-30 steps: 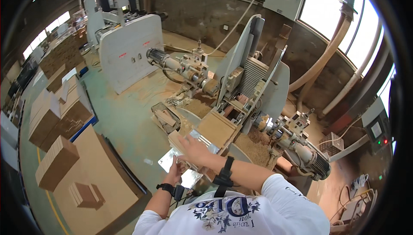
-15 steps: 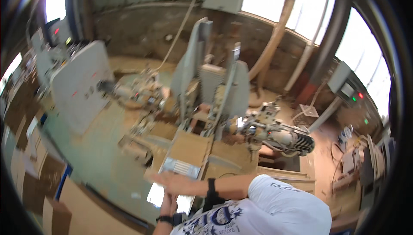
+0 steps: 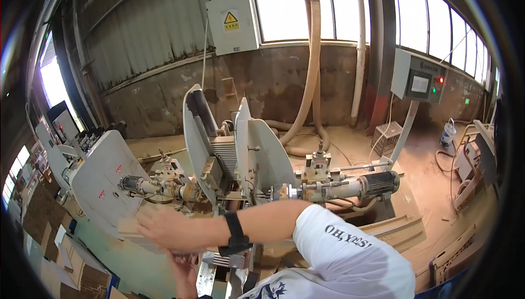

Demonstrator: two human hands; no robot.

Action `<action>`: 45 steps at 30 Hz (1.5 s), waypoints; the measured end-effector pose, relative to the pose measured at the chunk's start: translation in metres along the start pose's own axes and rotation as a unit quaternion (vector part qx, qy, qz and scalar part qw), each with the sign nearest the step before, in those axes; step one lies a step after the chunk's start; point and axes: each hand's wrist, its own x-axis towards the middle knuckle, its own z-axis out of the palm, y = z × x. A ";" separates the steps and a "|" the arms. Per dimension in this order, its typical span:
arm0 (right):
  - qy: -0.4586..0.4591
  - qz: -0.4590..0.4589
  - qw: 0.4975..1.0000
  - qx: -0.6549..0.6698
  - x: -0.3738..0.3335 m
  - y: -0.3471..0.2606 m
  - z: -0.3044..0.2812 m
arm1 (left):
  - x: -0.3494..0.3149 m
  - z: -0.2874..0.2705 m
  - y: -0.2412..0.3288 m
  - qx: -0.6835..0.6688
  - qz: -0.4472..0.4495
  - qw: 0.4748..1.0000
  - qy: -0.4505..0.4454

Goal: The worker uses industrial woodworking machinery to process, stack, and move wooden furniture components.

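My right hand point(image 3: 159, 226), a black band around its wrist, reaches across to the left and grips a light tan board point(image 3: 131, 229). The board is slightly blurred, and much of it is behind my hand. Just below, my left hand point(image 3: 184, 273) is raised with its fingers near the board's underside; those fingers are partly hidden. Beside my hands is the metal front end point(image 3: 221, 260) of a dusty woodworking machine, with a slotted plate. My right forearm covers part of the machine's middle.
Beyond my arm stand upright grey guards point(image 3: 268, 148) and a motor point(image 3: 377, 184). A control box point(image 3: 420, 83) on a post is at right, near a crate point(image 3: 385, 137). Another machine's white panel point(image 3: 106, 176) stands at left. Stacked boards point(image 3: 82, 266) lie at lower left.
My hands have moved left relative to the machine's front end, and a board now shows in my right hand. The view has tilted up, bringing more wall and windows into sight.
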 end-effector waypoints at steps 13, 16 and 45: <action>0.206 0.033 0.954 -0.217 -0.006 0.087 -0.168 | 0.014 0.217 0.073 -0.033 0.050 0.965 -0.257; 0.166 0.055 0.958 -0.228 -0.003 0.126 -0.200 | 0.031 0.273 0.071 -0.026 0.024 0.963 -0.268; 0.020 0.217 0.956 -0.195 -0.079 0.395 -0.119 | 0.281 0.389 -0.033 0.000 -0.039 0.965 -0.258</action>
